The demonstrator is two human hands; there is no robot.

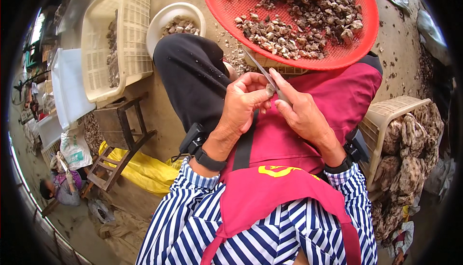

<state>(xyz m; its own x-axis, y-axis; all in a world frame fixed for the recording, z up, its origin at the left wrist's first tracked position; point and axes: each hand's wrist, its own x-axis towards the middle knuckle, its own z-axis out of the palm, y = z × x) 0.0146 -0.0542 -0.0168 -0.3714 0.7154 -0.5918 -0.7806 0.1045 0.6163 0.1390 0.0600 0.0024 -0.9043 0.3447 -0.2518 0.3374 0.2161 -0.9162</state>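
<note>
Over my lap my left hand [239, 99] pinches a small pale lump [270, 89], mostly covered by the fingers; its kind is unclear. My right hand [305, 113] grips a thin pointed knife [261, 68], its blade slanting up and left past the left hand's fingertips. Blade and lump lie close together, and I cannot tell whether they touch. Just beyond both hands, a round red perforated tray [224, 12] rests near my knees. Rough grey-brown, shell-like pieces [308, 4] are heaped on it, with smaller paler ones [284, 38] toward its near side.
A white bowl [155, 29] of similar pieces stands left of the tray, beside a tall cream crate [133, 38]. Dark wooden stools [115, 129] and yellow sheeting [144, 171] lie left. At right, a cream crate [376, 120] adjoins large clumps [410, 154]. Another person [65, 185] sits far left.
</note>
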